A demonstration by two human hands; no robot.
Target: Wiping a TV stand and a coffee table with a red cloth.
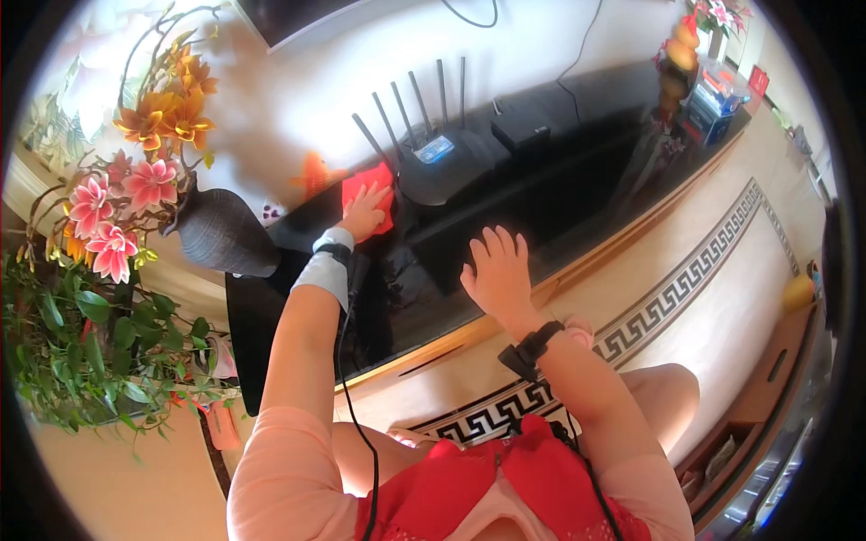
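Observation:
My left hand [365, 211] lies palm down with its fingers spread on a red cloth [383, 181], near the back left of a glossy black TV cabinet top [433, 318]. Right of that cloth stands a black router [443, 179] with several upright antennas and a blue-and-white packet [434, 149] on top. My right hand [499, 274] is at the cabinet's front edge, fingers slightly apart and nothing in it. Whether it touches the surface I cannot tell. Both wrists wear black straps, and a white cuff circles the left one.
A dark ribbed vase [226, 233] with artificial flowers stands at the left, above a trailing green plant [95, 338]. Behind the router's right side sits a black box [519, 130]. Stacked boxes [714, 101] and a gourd ornament [682, 51] occupy the far right end. Black cables hang along my arms.

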